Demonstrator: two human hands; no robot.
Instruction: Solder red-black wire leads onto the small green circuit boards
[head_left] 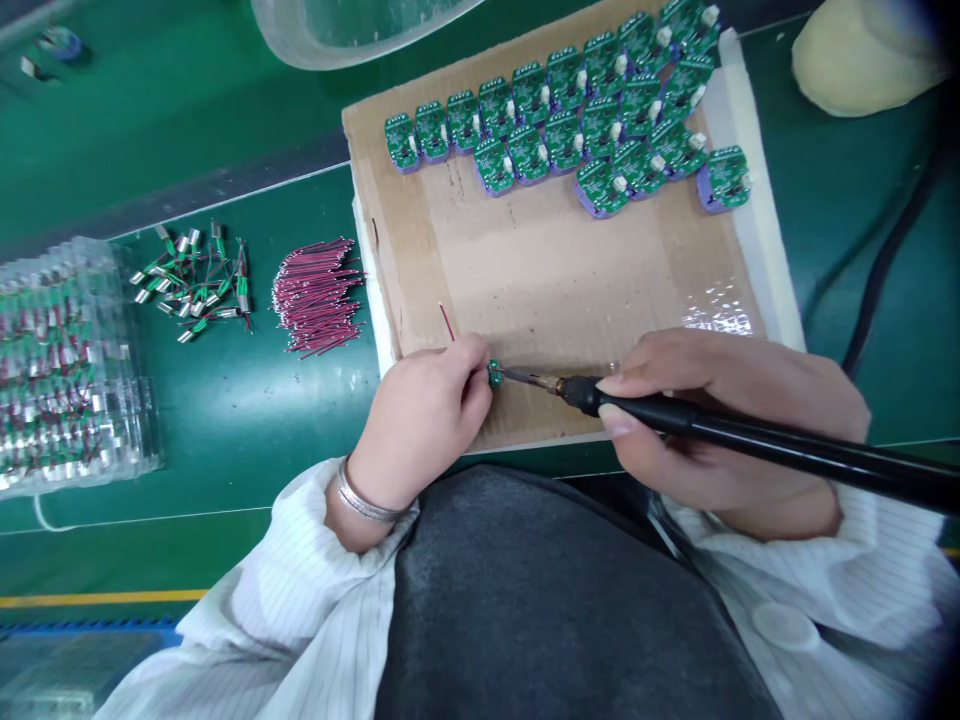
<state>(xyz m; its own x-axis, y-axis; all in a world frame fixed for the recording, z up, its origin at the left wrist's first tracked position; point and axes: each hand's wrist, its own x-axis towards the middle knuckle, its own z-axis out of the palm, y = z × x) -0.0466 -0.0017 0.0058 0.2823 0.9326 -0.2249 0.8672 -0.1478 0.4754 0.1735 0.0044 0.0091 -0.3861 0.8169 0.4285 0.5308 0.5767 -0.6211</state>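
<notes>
My left hand (427,415) is closed in a pinch on a small green circuit board (494,373) and a thin red wire (447,323) that sticks up from the fingers. My right hand (720,420) grips a black soldering iron (750,432) like a pen. Its metal tip (525,377) touches the small board. Both hands rest on the near edge of a brown cardboard sheet (555,270). Several finished green boards on purple bases (585,110) lie in rows at the sheet's far side.
A bundle of red wires (319,295) and a scatter of small wired metal parts (195,280) lie on the green bench (247,420) to the left. Clear trays of parts (67,370) stand at far left. A clear container (352,25) and a yellowish object (862,55) sit at the back.
</notes>
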